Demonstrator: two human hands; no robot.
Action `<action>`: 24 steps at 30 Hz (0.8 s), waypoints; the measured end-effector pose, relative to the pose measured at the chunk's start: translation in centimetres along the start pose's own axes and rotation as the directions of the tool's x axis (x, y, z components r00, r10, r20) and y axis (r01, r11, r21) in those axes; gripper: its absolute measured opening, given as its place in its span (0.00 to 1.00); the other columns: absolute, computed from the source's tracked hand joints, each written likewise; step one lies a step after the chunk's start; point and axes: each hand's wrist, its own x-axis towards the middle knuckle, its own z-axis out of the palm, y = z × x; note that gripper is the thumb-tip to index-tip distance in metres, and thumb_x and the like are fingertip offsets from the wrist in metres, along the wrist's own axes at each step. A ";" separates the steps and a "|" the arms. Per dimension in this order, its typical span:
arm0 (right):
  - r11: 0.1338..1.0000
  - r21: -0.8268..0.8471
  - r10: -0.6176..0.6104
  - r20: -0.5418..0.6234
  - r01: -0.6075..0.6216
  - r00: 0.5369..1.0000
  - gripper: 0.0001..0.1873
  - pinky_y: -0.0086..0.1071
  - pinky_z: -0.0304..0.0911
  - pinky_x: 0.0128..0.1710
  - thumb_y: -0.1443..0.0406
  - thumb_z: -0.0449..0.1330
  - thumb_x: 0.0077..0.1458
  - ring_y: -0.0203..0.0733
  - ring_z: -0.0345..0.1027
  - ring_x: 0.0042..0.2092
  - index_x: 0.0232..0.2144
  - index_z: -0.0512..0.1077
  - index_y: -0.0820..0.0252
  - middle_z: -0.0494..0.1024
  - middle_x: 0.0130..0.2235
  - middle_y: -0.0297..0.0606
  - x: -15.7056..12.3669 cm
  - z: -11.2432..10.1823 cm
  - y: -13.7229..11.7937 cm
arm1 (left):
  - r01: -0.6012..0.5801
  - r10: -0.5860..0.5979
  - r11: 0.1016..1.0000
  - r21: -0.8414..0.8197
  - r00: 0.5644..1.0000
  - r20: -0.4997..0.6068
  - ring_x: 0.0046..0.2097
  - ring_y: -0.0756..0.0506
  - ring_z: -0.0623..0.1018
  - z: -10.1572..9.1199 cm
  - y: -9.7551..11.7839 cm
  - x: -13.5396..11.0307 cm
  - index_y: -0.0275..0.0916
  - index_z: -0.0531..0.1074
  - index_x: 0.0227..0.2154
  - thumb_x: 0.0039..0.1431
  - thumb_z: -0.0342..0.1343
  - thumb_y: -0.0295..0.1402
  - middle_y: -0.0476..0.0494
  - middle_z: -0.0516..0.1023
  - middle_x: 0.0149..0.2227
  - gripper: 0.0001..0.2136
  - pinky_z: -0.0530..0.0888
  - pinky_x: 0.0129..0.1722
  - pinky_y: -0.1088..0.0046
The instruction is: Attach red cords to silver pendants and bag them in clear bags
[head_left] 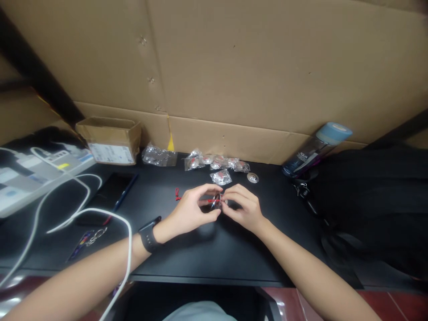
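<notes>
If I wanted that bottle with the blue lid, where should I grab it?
Probably around the bottle's body, just under the blue lid, coming from its left: that part is long and narrow, and the black bag crowds its right side.

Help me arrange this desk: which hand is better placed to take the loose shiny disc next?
Probably the right hand: it is nearer the shiny disc, the left hand farther off. Both, though, appear to hold the small red-stringed piece.
</notes>
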 end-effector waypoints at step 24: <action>0.992 0.045 0.122 -0.006 -0.122 0.993 0.06 0.35 0.73 0.35 0.72 0.63 0.53 0.41 0.75 0.33 0.32 0.74 0.55 0.80 0.32 0.37 0.5 -1.7 -0.2 | 0.001 0.000 1.000 -0.009 0.997 0.079 0.57 0.41 0.80 -0.7 -0.5 0.3 0.41 0.71 0.54 0.59 0.64 0.28 0.38 0.78 0.55 0.20 0.77 0.61 0.57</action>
